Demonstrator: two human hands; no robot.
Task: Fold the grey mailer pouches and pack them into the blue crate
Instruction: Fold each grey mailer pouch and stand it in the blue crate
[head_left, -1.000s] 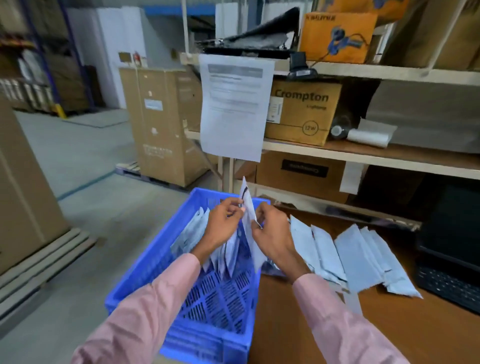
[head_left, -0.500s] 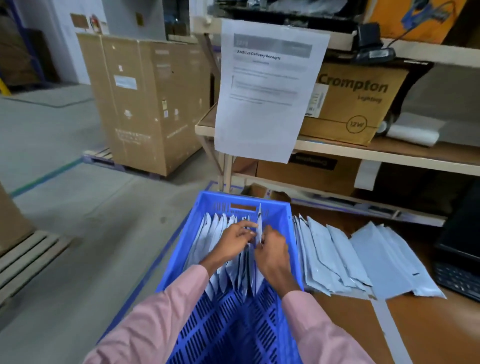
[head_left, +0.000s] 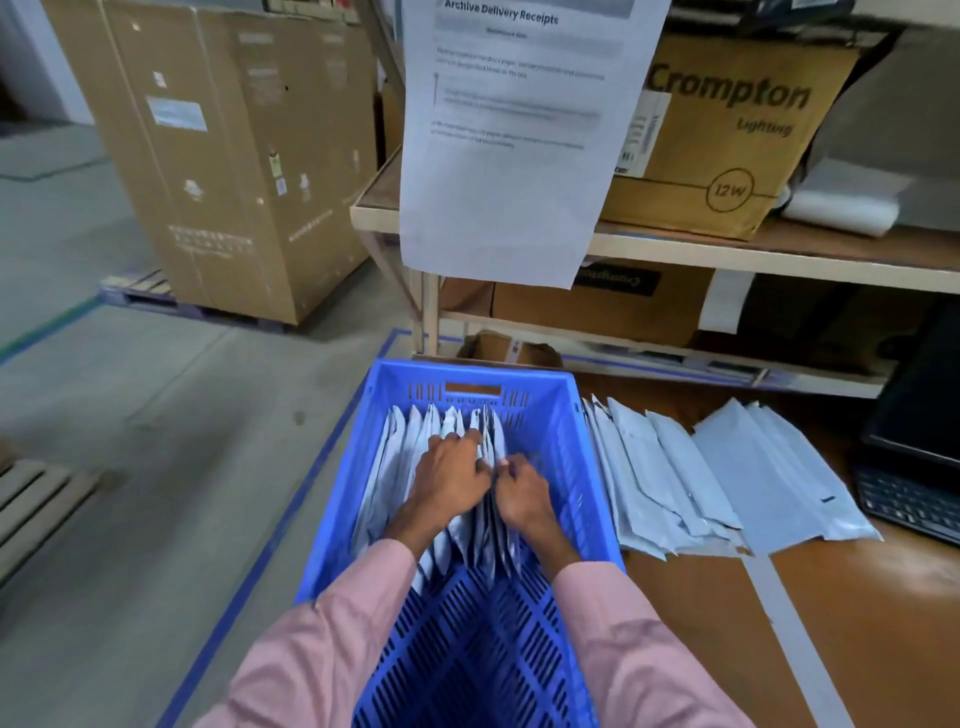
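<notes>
Head camera looks down into the blue slatted plastic crate (head_left: 563, 415), and both hands are inside it. The left hand (head_left: 451, 474) lies over the row of folded grey mailer pouches (head_left: 402, 441) standing on edge in the far half of the crate, its fingers curled down among their top edges. The right hand (head_left: 522, 492) sits just beside it, fingers curled and pinching the rightmost pouch of the row at its top edge. Pink sleeves (head_left: 332, 639) reach in from the near side. To the right of the crate, a fanned spread of flat grey mailer pouches (head_left: 722, 478) lies on the brown wooden tabletop (head_left: 883, 623), its nearest edge touching the crate wall. Above hangs a white printed paper sheet (head_left: 509, 156) from the shelf rack.
</notes>
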